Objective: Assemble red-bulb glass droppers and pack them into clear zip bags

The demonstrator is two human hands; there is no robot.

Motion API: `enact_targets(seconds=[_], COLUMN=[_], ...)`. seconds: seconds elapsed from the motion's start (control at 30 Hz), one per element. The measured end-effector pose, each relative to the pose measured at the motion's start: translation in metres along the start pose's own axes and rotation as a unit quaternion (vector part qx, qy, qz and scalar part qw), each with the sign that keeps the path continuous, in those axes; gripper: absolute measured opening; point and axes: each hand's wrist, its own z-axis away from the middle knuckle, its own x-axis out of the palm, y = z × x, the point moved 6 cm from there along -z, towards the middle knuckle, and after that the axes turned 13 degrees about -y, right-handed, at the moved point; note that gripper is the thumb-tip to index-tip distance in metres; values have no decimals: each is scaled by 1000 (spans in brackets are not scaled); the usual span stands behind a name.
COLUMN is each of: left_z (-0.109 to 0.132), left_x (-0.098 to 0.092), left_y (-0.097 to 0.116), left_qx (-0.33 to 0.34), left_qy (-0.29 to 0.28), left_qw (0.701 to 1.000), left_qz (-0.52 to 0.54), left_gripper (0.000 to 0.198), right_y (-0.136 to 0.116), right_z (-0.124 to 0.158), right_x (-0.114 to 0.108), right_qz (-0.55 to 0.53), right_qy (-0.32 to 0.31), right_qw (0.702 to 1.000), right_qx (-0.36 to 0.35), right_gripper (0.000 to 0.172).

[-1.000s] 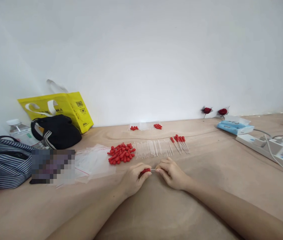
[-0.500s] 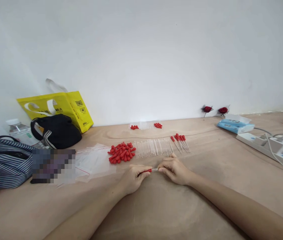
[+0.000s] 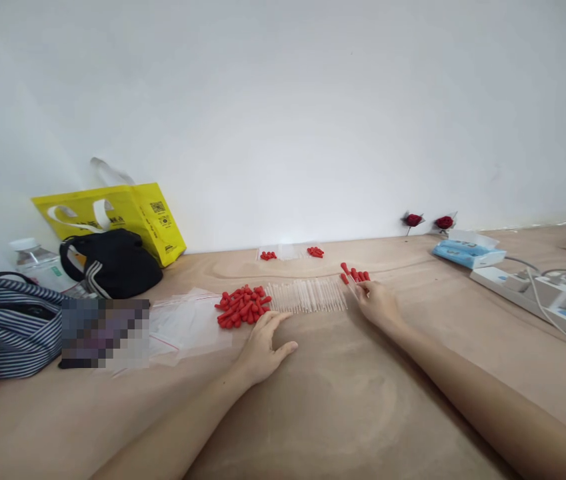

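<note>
My right hand point(image 3: 379, 304) is closed on the clear tube of a dropper point(image 3: 353, 287), its red bulb pointing away from me. Just beyond those fingers lie several droppers with red bulbs point(image 3: 361, 275), partly hidden by the hand. My left hand point(image 3: 264, 348) is open with nothing in it, thumb and fingers apart. It hovers or rests beside a pile of loose red rubber bulbs point(image 3: 243, 307); I cannot tell whether it touches the table. Between the hands a row of clear thin tubes point(image 3: 307, 296) lies side by side.
Clear zip bags point(image 3: 190, 323) lie left of the bulbs. Farther left are a striped bag point(image 3: 13, 327), a black pouch point(image 3: 117, 263) and a yellow bag point(image 3: 150, 220). Bagged bulbs point(image 3: 315, 252) lie by the wall. At right are a tissue pack point(image 3: 467, 253) and a power strip point(image 3: 557, 303).
The hands have parted. My right hand has carried the dropper away to the group of droppers at the right. My left hand has let go of the red bulb and opened.
</note>
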Motion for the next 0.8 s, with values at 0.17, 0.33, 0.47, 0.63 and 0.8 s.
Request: enact_targets(seconds=[0.17, 0.33, 0.47, 0.63, 0.8], left_z=[-1, -1, -1, -1, 0], left_x=[-1, 1, 1, 1, 2], left_y=[10, 10, 10, 12, 12], left_qx=[24, 21, 23, 25, 27], left_qy=[-10, -19, -25, -25, -14], left_qw=[1000, 999, 999, 998, 997], left_qz=[-17, -34, -40, -46, -69], left_gripper=[28, 21, 19, 16, 14], right_y=[8, 3, 3, -10, -17], right_z=[-15, -16, -16, -16, -19], right_x=[9, 10, 7, 8, 17], right_qz=[79, 100, 93, 77, 106], right_qy=[-51, -52, -36, -52, -148], right_qw=[991, 988, 989, 992, 975], right_qx=[91, 109, 111, 90, 127], right_gripper=[29, 29, 29, 28, 28])
